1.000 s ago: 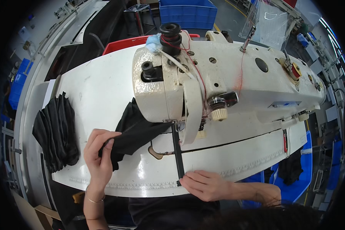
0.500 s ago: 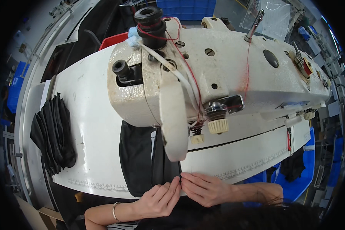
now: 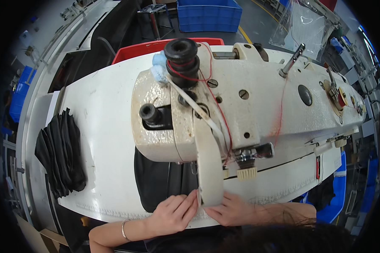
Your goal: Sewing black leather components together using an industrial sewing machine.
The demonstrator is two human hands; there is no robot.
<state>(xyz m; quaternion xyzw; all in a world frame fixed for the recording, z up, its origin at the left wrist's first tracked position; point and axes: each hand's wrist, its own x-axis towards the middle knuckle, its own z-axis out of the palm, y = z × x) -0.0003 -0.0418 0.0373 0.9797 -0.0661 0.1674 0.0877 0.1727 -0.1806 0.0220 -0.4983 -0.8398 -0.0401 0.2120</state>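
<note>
A black fabric piece (image 3: 154, 181) lies flat under the head of a white sewing machine (image 3: 236, 114). At its near right corner, my left hand (image 3: 173, 216) has thumb and fingers pinched together on the fabric edge. My right hand (image 3: 231, 211) is close beside it, fingers bent and closed at the same edge. The machine's white curved lever (image 3: 209, 168) covers the right fingertips, so their grip is partly hidden. Red thread (image 3: 217, 101) runs down the machine front. The needle area is hidden beneath the head.
A stack of folded black fabric pieces (image 3: 61, 154) rests on the white table (image 3: 109, 126) at left. A printed ruler (image 3: 114, 212) follows the near edge. Behind the machine is a red tray (image 3: 131, 51); farther back, a blue crate (image 3: 209, 16). A blue bin (image 3: 337, 202) stands right.
The view has tilted, so the machine appears lower and farther right. The fabric has slid slightly away from me under the head. The right fingertips have gone behind the lever.
</note>
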